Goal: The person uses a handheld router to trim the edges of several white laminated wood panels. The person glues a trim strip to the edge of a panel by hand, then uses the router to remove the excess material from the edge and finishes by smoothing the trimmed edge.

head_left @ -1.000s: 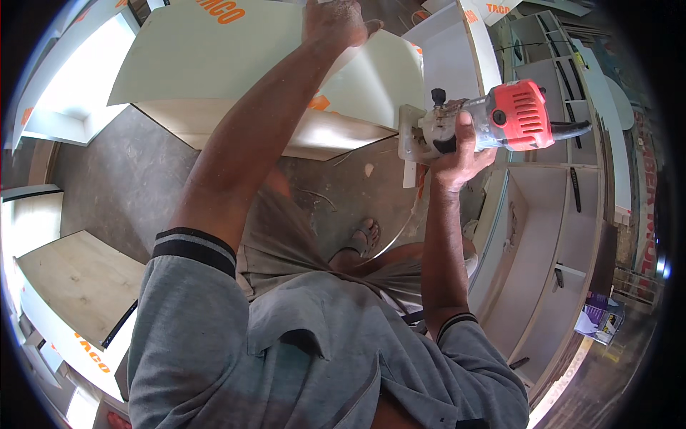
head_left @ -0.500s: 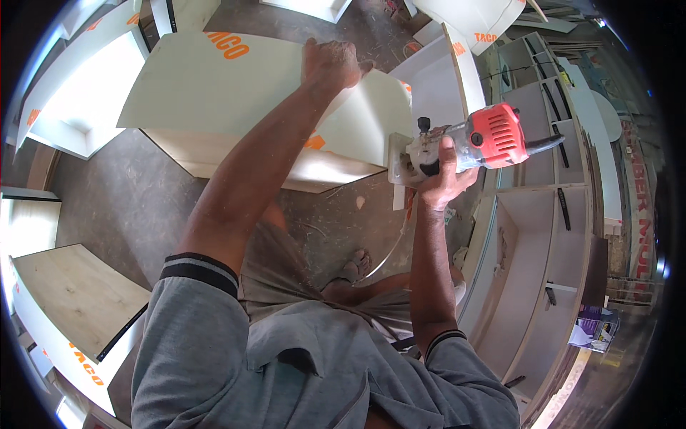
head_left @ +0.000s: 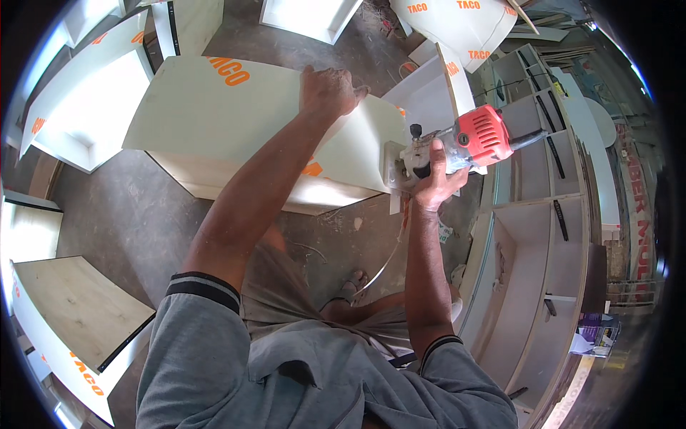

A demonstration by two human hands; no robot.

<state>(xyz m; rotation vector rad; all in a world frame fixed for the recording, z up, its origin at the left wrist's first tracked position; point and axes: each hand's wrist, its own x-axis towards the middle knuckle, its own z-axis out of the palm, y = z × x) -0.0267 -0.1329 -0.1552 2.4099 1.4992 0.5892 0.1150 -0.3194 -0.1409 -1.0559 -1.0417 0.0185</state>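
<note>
A pale cabinet box (head_left: 207, 107) lies in front of me with orange lettering on its broad top panel. My left hand (head_left: 327, 93) is closed over the far edge of that panel, its fingertips hidden beyond it. In my right hand (head_left: 437, 187) is a trim router (head_left: 480, 137) with a red motor housing, held on its side. The thumb lies along the router's grey body, and the other fingers are mostly hidden behind it. Its clear base plate (head_left: 391, 169) sits against the right end of the box. The bit cannot be seen.
To the right stands a long open cabinet frame (head_left: 525, 264) with black drawer runners. White open boxes (head_left: 82, 118) lie at the far left, and a wood-faced panel (head_left: 82, 304) at the near left. A pale cord or strip (head_left: 389, 259) hangs near my foot (head_left: 351, 284).
The whole view has shifted, so the scene sits lower in the picture. Against the box, the router has moved slightly farther away along its right end. My left hand keeps its hold.
</note>
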